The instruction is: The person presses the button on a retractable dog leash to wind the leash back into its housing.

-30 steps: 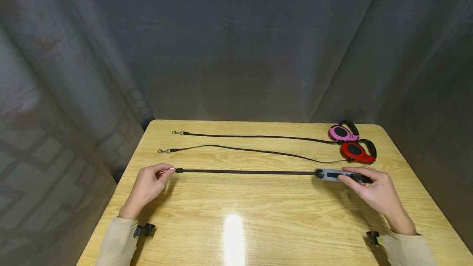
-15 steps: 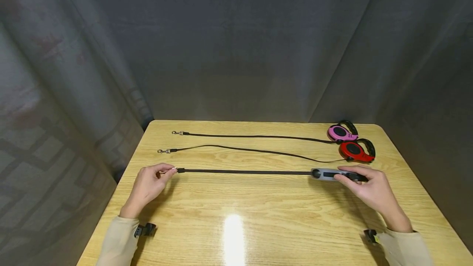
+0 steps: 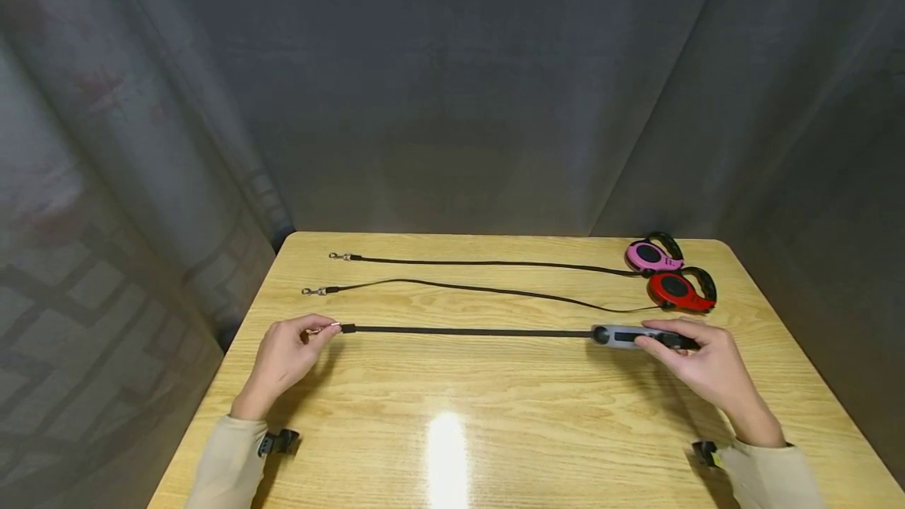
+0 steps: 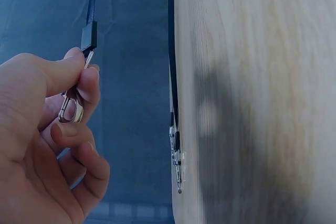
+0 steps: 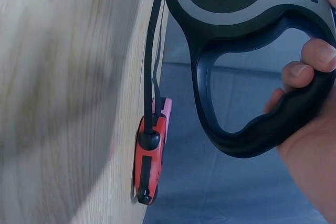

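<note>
My right hand (image 3: 717, 360) grips the black handle (image 5: 244, 145) of a grey retractable dog leash (image 3: 622, 337), held above the table with its narrow side up. In the right wrist view, several fingers curl round the handle. Thumb and forefinger of my left hand (image 3: 283, 360) pinch the leash's metal clip (image 4: 77, 109) at the far end. Between both hands the black strap (image 3: 467, 331) runs straight and taut. A red retractable leash (image 3: 696, 304) and a pink one (image 3: 666, 263) lie behind it, their cords stretched leftward.
The two lying leashes end in metal clips, the nearer clip (image 3: 314, 291) and the farther clip (image 3: 340, 257), at the left of the wooden table (image 3: 537, 430). Dark grey curtains (image 3: 452, 100) hang behind and beside the table.
My right hand has shifted slightly left with the grey leash, and the strap between the hands is a little shorter. The left hand has edged very slightly right; the red and pink leashes stay put.
</note>
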`<action>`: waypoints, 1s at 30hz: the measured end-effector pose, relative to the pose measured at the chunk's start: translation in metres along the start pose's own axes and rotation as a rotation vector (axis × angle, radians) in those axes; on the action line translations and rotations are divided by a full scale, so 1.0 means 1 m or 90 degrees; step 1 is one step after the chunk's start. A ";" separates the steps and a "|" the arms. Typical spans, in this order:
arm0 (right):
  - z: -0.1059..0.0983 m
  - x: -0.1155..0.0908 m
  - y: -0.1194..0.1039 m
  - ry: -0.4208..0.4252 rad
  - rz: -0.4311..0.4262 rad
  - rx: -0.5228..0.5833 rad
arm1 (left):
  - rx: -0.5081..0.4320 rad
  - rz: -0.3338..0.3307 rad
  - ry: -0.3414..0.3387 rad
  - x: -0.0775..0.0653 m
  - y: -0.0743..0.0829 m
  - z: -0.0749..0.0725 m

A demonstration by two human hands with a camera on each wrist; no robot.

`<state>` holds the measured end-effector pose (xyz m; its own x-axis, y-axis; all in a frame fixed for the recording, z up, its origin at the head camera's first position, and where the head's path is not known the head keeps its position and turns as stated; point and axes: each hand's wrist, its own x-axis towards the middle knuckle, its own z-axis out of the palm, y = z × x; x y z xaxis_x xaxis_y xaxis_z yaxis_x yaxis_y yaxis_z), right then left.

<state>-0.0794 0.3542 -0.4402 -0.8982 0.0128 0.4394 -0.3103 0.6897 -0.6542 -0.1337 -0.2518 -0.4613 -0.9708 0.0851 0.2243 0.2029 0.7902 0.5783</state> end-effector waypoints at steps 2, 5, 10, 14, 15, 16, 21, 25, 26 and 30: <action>0.001 0.000 0.000 0.001 0.000 0.001 | 0.003 0.000 0.001 0.000 -0.001 0.000; 0.001 0.000 0.000 -0.002 0.003 -0.001 | 0.004 0.004 0.002 -0.001 -0.001 0.001; 0.003 0.001 -0.002 -0.010 -0.001 0.000 | 0.002 0.007 0.000 -0.002 0.002 0.002; 0.005 0.001 -0.004 -0.009 -0.003 0.002 | 0.001 0.008 0.003 -0.001 0.003 0.002; 0.005 0.002 -0.004 -0.010 -0.002 0.004 | 0.000 0.008 0.003 -0.001 0.003 0.003; 0.006 0.002 -0.004 -0.011 -0.004 0.005 | -0.001 0.007 0.002 -0.002 0.003 0.003; 0.007 0.002 -0.004 -0.028 0.004 -0.004 | -0.007 0.002 -0.002 -0.004 0.003 0.004; 0.007 0.001 -0.005 -0.031 0.013 -0.010 | -0.010 0.014 0.004 -0.003 0.003 0.005; 0.007 0.001 -0.005 -0.031 0.013 -0.010 | -0.009 0.018 0.006 -0.003 0.003 0.005; 0.007 0.002 -0.004 -0.032 0.013 -0.009 | -0.004 0.028 0.009 -0.002 0.002 0.005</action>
<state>-0.0816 0.3466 -0.4408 -0.9185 -0.0091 0.3953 -0.2882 0.7000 -0.6534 -0.1322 -0.2467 -0.4645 -0.9590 0.1111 0.2609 0.2463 0.7819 0.5726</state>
